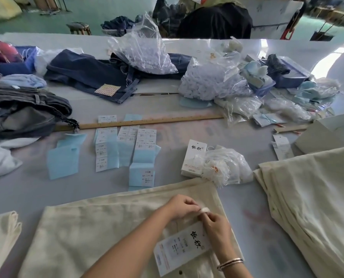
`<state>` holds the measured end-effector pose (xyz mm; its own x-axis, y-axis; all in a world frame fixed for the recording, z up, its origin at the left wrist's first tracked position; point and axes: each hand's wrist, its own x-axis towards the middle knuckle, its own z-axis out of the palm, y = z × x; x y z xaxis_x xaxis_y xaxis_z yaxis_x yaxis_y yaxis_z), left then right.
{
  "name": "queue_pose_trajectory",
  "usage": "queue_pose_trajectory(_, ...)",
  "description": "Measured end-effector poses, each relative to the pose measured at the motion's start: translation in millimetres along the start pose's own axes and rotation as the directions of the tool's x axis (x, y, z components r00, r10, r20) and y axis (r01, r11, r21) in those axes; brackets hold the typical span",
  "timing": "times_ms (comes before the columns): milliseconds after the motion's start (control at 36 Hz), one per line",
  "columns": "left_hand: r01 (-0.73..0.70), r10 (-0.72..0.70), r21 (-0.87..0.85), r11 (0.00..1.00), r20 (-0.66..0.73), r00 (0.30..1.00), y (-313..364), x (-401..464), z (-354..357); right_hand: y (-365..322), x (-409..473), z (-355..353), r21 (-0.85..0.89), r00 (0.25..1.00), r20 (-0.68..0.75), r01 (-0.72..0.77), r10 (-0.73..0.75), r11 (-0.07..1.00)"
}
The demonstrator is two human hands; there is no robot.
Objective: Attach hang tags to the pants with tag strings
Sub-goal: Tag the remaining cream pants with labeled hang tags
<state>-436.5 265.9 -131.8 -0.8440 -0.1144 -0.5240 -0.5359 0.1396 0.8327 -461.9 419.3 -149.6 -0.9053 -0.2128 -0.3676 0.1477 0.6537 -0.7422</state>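
Pants (pixel 99 233), cream, lie flat at the table's (pixel 187 109) near edge with a hang tag (pixel 182 248) on them. Left hand (pixel 180 206) and right hand (pixel 217 227) fingers pinch a white tag string (pixel 205 210) above it. More cream pants (pixel 315 197) crowd the right edge

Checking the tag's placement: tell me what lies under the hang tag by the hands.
The hang tag lies on cream pants. The right hand covers its top edge, hiding any string hole.
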Motion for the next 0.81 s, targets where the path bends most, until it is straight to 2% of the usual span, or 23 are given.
queue_pose_trajectory(167,-0.003,0.005,-0.115,0.993,0.017,1.000,-4.6,-9.2,-8.1,-5.6,-9.9,6.8,0.106,0.994,-0.092,0.069,-0.059,0.992)
queue_pose_trajectory(250,0.023,-0.015,-0.128,0.991,0.067,0.998,-4.2,-13.0,-12.0,-6.7,-11.8,8.4,0.103,0.991,-0.106,0.098,-0.087,0.990)
queue_pose_trajectory(417,0.019,-0.016,-0.219,0.975,0.015,1.000,-4.9,-17.1,-7.2,-4.9,-12.2,6.4,0.062,0.984,-0.117,0.139,-0.131,0.988)
queue_pose_trajectory(583,0.048,-0.024,-0.229,0.972,0.107,0.994,-2.2,-24.3,-13.3,-10.1,-18.2,4.3,0.036,0.973,-0.131,0.196,-0.189,0.980)
queue_pose_trajectory(667,0.040,-0.011,-0.211,0.977,0.140,0.990,-1.2,-27.7,-16.8,-11.6,-22.1,6.6,0.115,0.978,-0.124,0.181,-0.167,0.977)
queue_pose_trajectory(806,-0.059,0.068,-0.219,0.974,0.036,0.997,-10.7,-31.0,-11.2,-12.9,-21.8,6.6,0.184,0.987,-0.064,0.157,-0.147,0.970)
